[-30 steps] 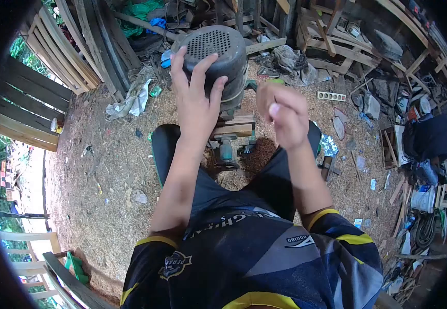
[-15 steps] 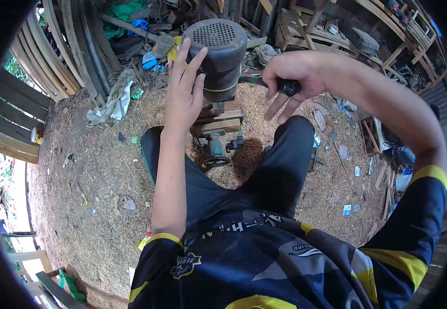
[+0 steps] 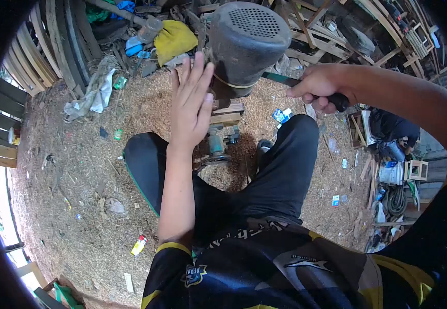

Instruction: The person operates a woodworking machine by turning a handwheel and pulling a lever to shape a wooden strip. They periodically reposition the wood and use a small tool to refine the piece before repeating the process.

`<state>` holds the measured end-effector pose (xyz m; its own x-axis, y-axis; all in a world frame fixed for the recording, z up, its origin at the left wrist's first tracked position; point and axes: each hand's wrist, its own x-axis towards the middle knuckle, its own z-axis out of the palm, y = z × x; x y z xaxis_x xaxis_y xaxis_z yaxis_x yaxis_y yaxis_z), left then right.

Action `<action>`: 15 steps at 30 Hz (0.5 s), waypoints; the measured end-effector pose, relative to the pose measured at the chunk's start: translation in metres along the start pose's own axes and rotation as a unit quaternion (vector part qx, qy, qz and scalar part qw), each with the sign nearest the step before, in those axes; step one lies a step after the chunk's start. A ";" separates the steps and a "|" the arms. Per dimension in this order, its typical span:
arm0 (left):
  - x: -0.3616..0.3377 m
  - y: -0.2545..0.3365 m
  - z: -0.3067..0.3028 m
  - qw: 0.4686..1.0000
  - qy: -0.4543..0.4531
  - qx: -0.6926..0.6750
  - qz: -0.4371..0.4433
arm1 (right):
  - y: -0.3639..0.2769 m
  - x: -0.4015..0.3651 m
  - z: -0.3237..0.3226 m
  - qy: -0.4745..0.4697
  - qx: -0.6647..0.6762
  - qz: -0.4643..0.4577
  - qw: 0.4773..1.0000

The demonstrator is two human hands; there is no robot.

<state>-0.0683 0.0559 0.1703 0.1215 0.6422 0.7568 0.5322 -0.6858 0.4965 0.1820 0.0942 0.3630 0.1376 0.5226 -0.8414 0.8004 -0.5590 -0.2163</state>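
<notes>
A grey electric motor (image 3: pixel 246 44) with a perforated end cover stands on a small wooden and metal mount (image 3: pixel 223 126) between my knees. My left hand (image 3: pixel 191 105) lies flat with fingers spread against the motor's left side. My right hand (image 3: pixel 320 87) is closed around the black handle of a green-shafted tool (image 3: pixel 280 79), whose shaft runs left to the motor's right side. Where the tip meets the motor is hidden.
Sawdust covers the ground (image 3: pixel 79 175). A yellow cloth (image 3: pixel 174 38) and scrap lie behind the motor. Wooden pallets (image 3: pixel 33 56) stand at the left, timber racks (image 3: pixel 347 31) at the back right, and clutter with a small wooden box (image 3: pixel 417 170) at the right.
My right hand went from empty and loosely closed to gripping the tool, then pulled right along its handle. The view shifted closer to the motor; my left hand stayed on it.
</notes>
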 end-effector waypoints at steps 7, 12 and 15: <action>0.002 0.017 0.003 0.999 -0.033 -0.020 -0.001 | 0.009 0.003 0.009 0.015 0.033 -0.016 0.999; 0.010 0.019 0.001 0.999 -0.019 -0.035 -0.031 | 0.016 0.003 0.018 0.009 0.069 -0.015 0.997; 0.013 0.022 0.001 0.998 -0.019 -0.031 -0.052 | 0.031 0.010 0.026 0.007 0.101 -0.036 0.994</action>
<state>-0.0545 0.0494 0.1906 0.1004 0.7232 0.6833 0.4914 -0.6332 0.5980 0.1930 0.0650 0.3344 0.0929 0.5736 -0.8138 0.6747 -0.6374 -0.3722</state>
